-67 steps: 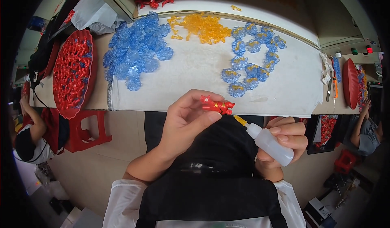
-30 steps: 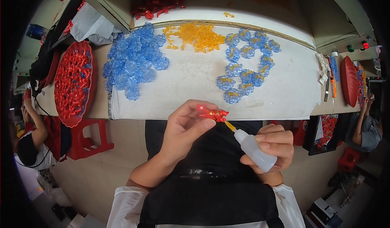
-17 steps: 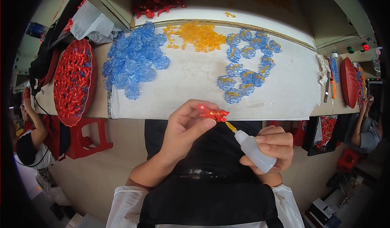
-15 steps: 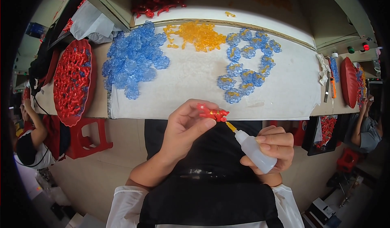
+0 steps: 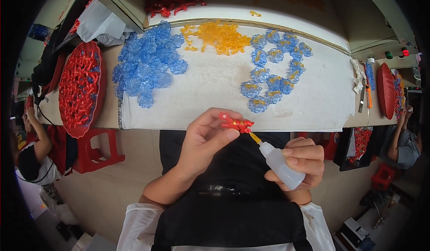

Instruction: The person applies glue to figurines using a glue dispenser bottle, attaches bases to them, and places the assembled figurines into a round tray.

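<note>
Between the thumb and fingers of my left hand (image 5: 202, 137) is a small red figurine (image 5: 236, 123) with gold markings, held just off the table's near edge. My right hand (image 5: 301, 160) grips a translucent white squeeze bottle (image 5: 283, 167), tilted up to the left. Its yellowish nozzle tip (image 5: 255, 138) meets or nearly meets the figurine's right end. Beyond my hands, blue clear plastic pieces (image 5: 150, 65) are heaped on the left of the white-covered table (image 5: 210, 94). Small orange pieces (image 5: 224, 37) lie in a pile at the back middle. Several blue pieces topped with orange ones (image 5: 260, 103) are spread at right.
A red oval tray (image 5: 104, 90) full of red parts stands at far left. Red parts (image 5: 177, 2) lie on the shelf behind. At right are an orange-handled tool (image 5: 368, 94) and another red tray (image 5: 386, 90). A red stool (image 5: 96, 155) and co-workers flank the table.
Almost nothing differs. The figurine and the bottle tip have shifted very slightly, and both hands keep their hold. The whole view has moved a little.
</note>
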`<state>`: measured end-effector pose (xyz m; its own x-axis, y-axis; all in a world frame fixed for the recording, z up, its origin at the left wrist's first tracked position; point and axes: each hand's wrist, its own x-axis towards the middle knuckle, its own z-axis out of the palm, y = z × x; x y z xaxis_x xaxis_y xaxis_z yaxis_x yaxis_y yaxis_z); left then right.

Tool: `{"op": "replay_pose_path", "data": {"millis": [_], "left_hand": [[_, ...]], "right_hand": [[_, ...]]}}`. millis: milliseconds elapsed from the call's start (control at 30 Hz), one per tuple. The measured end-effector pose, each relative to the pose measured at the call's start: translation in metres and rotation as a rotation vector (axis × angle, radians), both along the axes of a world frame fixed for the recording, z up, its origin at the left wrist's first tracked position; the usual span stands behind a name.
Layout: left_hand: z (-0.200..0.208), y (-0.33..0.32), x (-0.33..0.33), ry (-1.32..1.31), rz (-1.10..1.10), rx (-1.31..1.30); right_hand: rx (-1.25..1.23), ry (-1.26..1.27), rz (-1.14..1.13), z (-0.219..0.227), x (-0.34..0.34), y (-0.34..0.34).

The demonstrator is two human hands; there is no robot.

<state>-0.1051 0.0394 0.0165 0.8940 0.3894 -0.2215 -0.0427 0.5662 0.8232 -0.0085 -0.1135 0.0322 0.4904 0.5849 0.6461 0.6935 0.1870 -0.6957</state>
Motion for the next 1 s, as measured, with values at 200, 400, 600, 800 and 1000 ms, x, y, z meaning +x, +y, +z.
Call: {"op": "replay_pose_path", "data": {"millis": [200,400,600,800,1000], "left_hand": [[-0.0018,0.0001,-0.0003,0.006,-0.009,0.001],[-0.0063,0.0013,-0.001,-0.01,-0.028,-0.008],[-0.0036,-0.0002,0.0022,0.004,-0.019,-0.046],[-0.0057,0.0027,0.0037,0.013,-0.074,-0.225],[-0.006,0.0032,0.0052,0.019,-0.083,-0.314]], "right_hand": [[-0.004,-0.005,-0.011,0.0,0.0001,-0.0006],[0.01,-0.003,-0.005,-0.0019,-0.0004,-0.0001],[0.013,-0.024,-0.007,-0.0014,0.0024,-0.0012],[0.07,-0.017,-0.032,0.0007,0.0051,-0.0032],[0.046,-0.022,-0.064,-0.0005,0.0047,-0.0001]]}}
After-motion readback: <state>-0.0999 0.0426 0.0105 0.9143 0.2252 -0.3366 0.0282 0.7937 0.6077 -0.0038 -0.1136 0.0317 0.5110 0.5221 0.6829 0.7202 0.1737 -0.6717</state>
